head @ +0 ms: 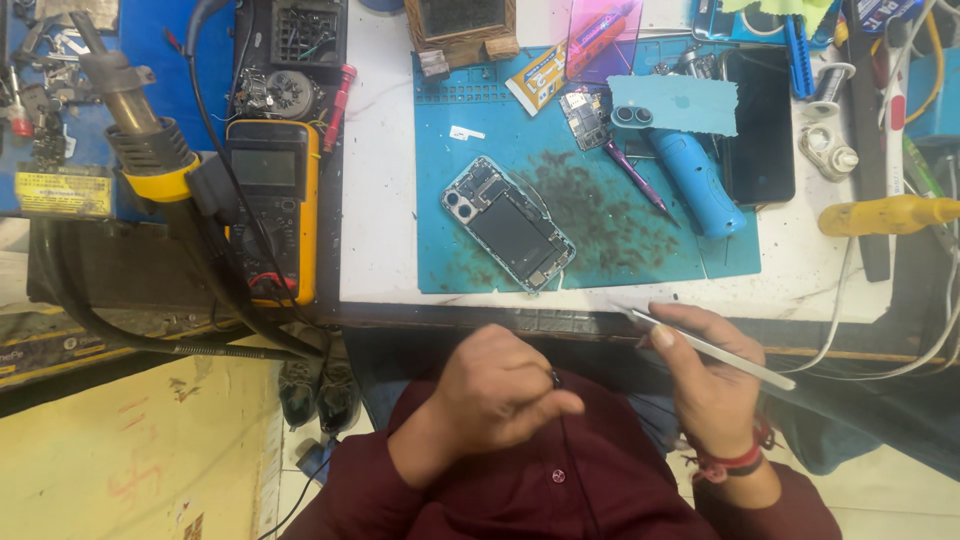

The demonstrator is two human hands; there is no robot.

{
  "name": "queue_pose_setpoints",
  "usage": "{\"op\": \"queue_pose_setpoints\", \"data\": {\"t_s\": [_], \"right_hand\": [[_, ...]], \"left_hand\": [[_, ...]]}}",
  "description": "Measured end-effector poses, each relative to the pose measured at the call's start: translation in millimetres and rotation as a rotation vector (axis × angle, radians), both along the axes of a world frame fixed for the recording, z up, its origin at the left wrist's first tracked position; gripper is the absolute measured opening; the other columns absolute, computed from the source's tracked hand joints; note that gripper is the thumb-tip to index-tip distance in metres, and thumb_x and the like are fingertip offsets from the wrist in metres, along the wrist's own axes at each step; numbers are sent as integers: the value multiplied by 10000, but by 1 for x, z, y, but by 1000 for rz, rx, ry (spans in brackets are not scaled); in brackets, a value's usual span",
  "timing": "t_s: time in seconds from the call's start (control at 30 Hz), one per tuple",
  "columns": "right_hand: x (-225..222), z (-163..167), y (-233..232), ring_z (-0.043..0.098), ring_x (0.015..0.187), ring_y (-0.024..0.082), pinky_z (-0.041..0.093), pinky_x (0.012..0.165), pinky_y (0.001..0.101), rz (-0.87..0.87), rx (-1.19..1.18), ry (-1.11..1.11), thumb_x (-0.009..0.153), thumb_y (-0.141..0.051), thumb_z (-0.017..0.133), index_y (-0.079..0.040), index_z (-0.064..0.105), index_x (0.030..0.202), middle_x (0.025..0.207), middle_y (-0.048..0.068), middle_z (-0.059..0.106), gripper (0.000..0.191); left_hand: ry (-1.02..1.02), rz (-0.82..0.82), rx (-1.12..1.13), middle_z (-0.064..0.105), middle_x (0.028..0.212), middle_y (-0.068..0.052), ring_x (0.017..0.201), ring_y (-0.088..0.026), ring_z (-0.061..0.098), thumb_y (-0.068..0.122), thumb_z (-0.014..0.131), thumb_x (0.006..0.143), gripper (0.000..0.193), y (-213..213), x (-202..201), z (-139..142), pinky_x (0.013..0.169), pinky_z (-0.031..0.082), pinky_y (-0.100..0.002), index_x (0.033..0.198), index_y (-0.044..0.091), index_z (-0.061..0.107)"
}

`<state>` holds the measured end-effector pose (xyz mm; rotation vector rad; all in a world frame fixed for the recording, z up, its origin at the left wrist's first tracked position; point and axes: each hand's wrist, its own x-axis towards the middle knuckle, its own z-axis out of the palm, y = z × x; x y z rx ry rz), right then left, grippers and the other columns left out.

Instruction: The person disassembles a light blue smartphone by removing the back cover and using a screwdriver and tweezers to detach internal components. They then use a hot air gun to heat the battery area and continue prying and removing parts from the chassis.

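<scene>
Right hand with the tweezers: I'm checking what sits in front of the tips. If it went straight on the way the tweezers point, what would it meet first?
The right hand aims the tweezers up-left. Probably the blue mat's near edge, then the opened phone; depth is unclear.

Right hand is held near the bench edge, thin metal tweezers pinched between thumb and fingers, tips aimed left. Left hand is curled in a loose fist close to the chest, thumb pressed on forefinger; whether something tiny is pinched cannot be told. Opened phone is laid tilted on the teal work mat, internals exposed, well apart from both hands. Blue handheld tool and a purple-tipped tool are seen right of it, a small circuit board above. Yellow multimeter is placed left of the mat.
</scene>
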<state>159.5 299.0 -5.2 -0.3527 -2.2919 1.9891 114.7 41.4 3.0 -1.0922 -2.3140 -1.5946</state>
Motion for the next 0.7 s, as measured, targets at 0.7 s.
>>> {"op": "queue_pose_setpoints", "data": {"t_s": [0.7], "right_hand": [[-63, 4, -44, 752, 971, 298, 579, 861, 354, 206, 611, 414, 944, 10, 708, -3, 724, 1155, 1091, 169, 754, 212]], "left_hand": [[179, 421, -375, 668, 1268, -74, 1009, -233, 602, 338, 770, 901, 455, 18, -41, -15, 815, 454, -384, 1226, 25, 714]]}}
